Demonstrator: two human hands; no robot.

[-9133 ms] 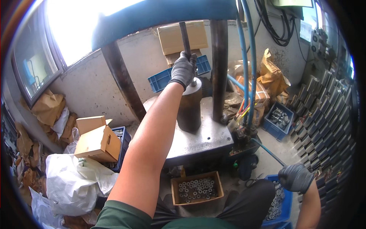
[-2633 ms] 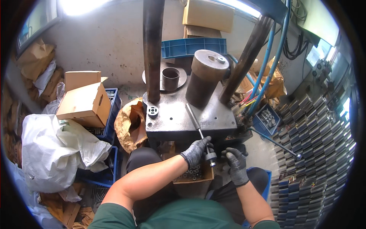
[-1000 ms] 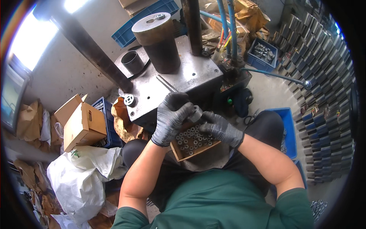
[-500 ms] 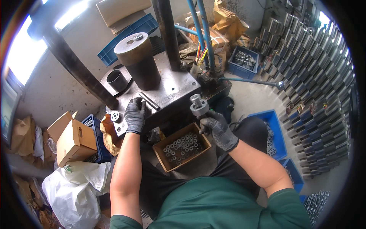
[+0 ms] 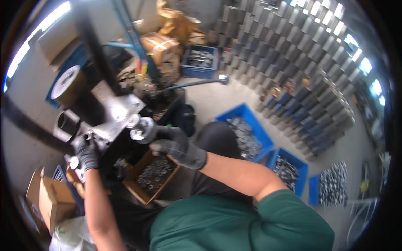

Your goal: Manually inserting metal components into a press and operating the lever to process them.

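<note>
My right hand (image 5: 176, 144), in a dark glove, grips a round metal part (image 5: 141, 130) with a centre hole and holds it at the front edge of the grey press table (image 5: 119, 109). My left hand (image 5: 86, 151), also gloved, rests on the table's left edge beside a thin rod; whether it grips the rod is unclear. A dark steel cylinder (image 5: 69, 88) and a short dark ring (image 5: 65, 123) stand on the table. On my lap sits an open cardboard box (image 5: 151, 175) filled with several small metal rings.
Blue crates of metal parts (image 5: 247, 134) (image 5: 289, 169) stand on the floor to my right, another blue crate (image 5: 200, 58) farther back. Rows of stacked metal blocks (image 5: 293, 71) line the right side. Cardboard boxes (image 5: 48, 201) sit at lower left. A long lever handle (image 5: 197, 81) reaches out from the press.
My head has turned right, bringing the blue crates and stacked blocks into view. My right hand still holds the round part, now down at the table's front edge. My left hand stays on the table's left edge.
</note>
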